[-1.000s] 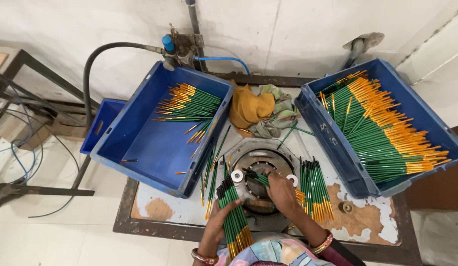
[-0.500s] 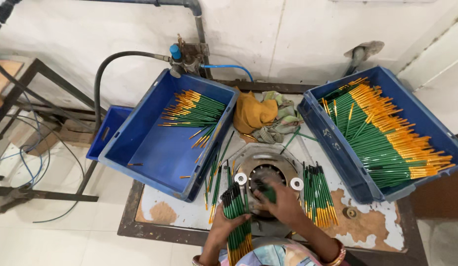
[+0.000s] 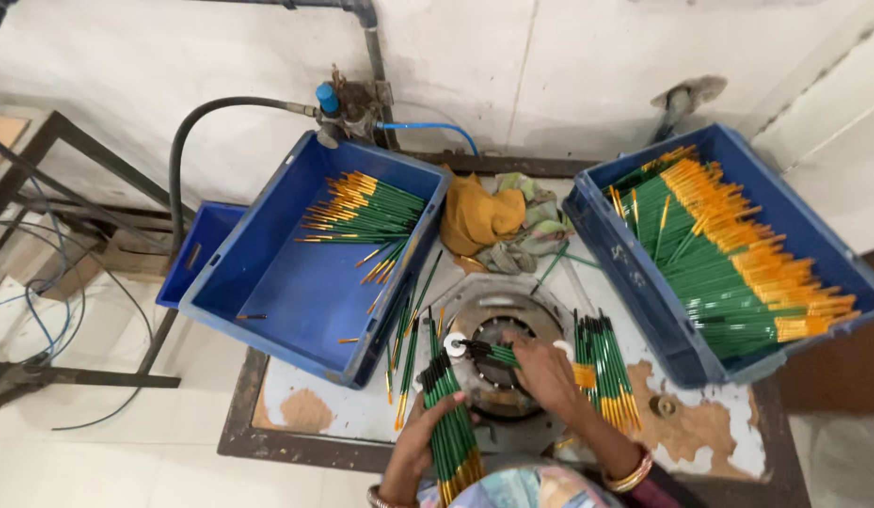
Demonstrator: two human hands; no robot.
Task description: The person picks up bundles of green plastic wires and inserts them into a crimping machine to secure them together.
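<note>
At far left, a dark metal frame (image 3: 42, 273) stands on a pale tiled floor (image 3: 98, 461), with loose cables (image 3: 42, 320) trailing under it. Behind runs a stained white wall (image 3: 174, 56), where a black hose (image 3: 197, 132) curves to a valve fitting (image 3: 348, 108). A small blue tray (image 3: 194, 249) sits just beside a large blue crate (image 3: 296, 282) holding a few green brushes with orange ends (image 3: 362, 212). Both rest near a worn, rust-patched table (image 3: 305, 409).

Near the table's front edge, the left hand (image 3: 423, 442) is curled shut around a bundle of green brushes (image 3: 451, 428), held upright. To its right, the right hand (image 3: 545, 372) rests on a round metal machine plate (image 3: 498, 325), fingers (image 3: 522, 357) bent, pinching one green brush (image 3: 493, 353) laid across the plate. Crumpled yellow and green rags (image 3: 498, 221) lie beyond. More brushes (image 3: 602, 362) lie beside the plate, and at far right a second blue crate (image 3: 644, 282) is heaped with them.
</note>
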